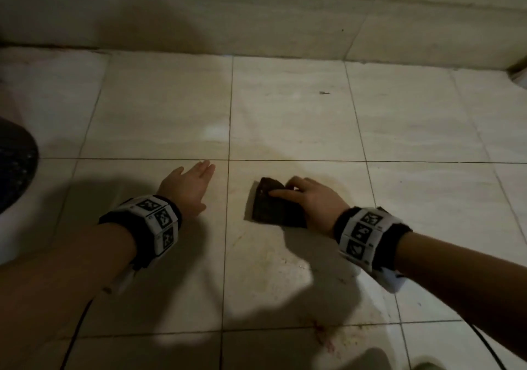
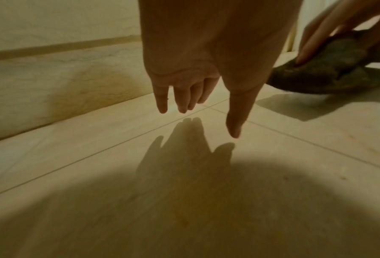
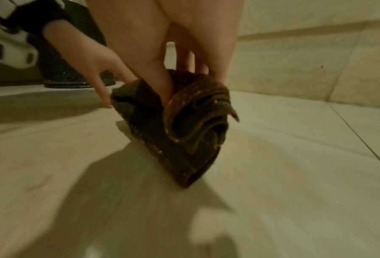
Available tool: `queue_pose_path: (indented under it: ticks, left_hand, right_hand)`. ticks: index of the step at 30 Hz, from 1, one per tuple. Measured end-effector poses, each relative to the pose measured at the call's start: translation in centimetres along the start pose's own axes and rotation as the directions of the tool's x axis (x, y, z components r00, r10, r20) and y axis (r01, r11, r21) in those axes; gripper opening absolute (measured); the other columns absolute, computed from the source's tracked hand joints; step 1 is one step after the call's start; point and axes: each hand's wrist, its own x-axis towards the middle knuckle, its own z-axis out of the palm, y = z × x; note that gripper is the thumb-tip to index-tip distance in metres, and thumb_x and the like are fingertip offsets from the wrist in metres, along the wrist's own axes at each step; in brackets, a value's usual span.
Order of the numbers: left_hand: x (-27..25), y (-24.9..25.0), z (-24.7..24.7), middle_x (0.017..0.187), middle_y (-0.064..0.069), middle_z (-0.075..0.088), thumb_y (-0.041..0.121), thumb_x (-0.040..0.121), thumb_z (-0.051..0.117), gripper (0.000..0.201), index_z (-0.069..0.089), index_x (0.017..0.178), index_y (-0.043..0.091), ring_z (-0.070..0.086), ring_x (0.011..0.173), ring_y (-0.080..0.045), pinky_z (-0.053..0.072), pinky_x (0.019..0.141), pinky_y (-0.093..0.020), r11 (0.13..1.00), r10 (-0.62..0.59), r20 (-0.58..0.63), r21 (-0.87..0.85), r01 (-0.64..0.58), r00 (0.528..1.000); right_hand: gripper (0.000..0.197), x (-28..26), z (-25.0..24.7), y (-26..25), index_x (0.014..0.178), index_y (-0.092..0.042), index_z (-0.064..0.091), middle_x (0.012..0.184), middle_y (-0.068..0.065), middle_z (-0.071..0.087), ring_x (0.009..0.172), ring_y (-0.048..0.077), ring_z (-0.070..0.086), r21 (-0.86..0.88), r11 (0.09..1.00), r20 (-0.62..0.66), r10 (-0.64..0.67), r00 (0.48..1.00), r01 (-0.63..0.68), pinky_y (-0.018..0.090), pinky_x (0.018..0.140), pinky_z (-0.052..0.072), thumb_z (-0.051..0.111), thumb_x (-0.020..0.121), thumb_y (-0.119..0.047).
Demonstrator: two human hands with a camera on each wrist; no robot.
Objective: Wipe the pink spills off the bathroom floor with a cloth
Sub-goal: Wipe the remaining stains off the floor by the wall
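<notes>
Right hand (image 1: 310,200) fingers curled, gripping folded dark cloth (image 1: 273,205); left hand (image 1: 186,188) fingers straight, holding nothing.

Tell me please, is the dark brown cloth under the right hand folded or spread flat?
Folded. The dark brown cloth shows several stacked layers and rolled edges in the right wrist view.

The cloth (image 1: 275,204) is dark brown, folded in thick layers, lying on the pale tiled floor (image 1: 299,119). Faint pink spills (image 1: 323,338) speckle the tile nearer me.
</notes>
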Motion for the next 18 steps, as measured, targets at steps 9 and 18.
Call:
queue_pose_path:
  ticks: [9,18]
  left_hand:
    - [-2.8,-1.2,1.9,0.153,-0.006,0.029,0.009,0.092,0.04,0.059,0.025,0.149,0.013,0.04,0.133,-0.024,0.027,0.108,-0.028,0.956,0.044,-0.428,-0.245,-0.163,0.903]
    - [1.7,7.4,0.4,0.157,-0.009,0.004,0.037,0.098,0.042,0.061,0.012,0.151,0.029,0.018,0.141,-0.027,0.024,0.112,-0.045,0.966,0.251,-0.291,0.018,-0.257,0.923]
  right_hand:
    - [0.067,5.6,-1.9,-2.9,0.148,-0.033,0.022,0.148,0.003,0.029,0.128,0.027,0.039,-0.158,0.987,0.009,-0.028,1.0,0.029,0.037,0.101,0.036,0.052,0.091,-0.013]
    - [0.05,1.0,-1.9,2.5,0.138,-0.023,0.046,0.141,0.002,0.041,0.12,0.025,0.049,0.026,0.932,-0.213,0.358,0.909,-0.361,0.033,0.087,0.045,0.044,0.092,-0.005]
